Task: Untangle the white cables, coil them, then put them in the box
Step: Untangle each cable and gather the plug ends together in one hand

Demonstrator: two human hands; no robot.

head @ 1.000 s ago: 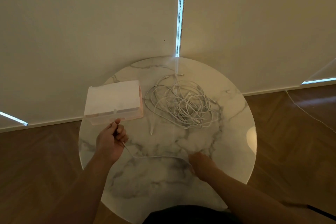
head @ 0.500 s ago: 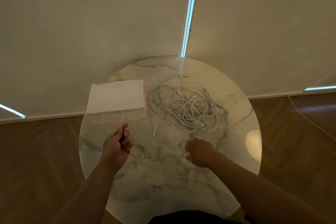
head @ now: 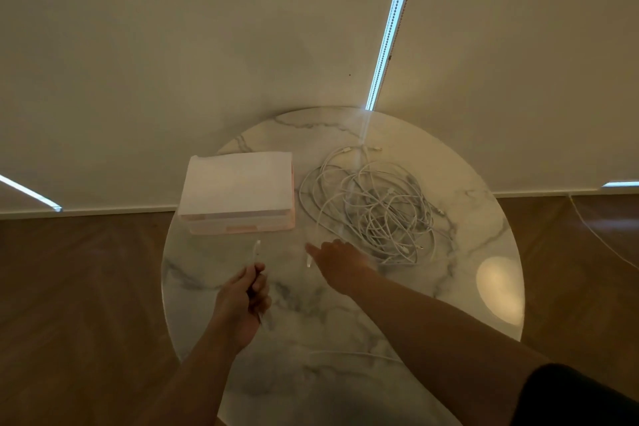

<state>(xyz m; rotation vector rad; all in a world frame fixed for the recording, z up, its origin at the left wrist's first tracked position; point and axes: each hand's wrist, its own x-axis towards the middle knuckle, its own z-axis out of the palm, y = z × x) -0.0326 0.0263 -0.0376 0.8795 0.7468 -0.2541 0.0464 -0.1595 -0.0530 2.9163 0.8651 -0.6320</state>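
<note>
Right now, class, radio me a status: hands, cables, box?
Left hand grips one white cable near its end. Right hand open, stretched toward the tangle. Tangle uncoiled on table, right of box. Box top looks covered.

No legible text, label or number anywhere in view.

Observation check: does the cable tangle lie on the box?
No, the cable tangle rests on the marble table, beside the box.

Box [head: 238, 190] left on table [head: 484, 218]; cable tangle [head: 373, 207] right, just beside.
</note>
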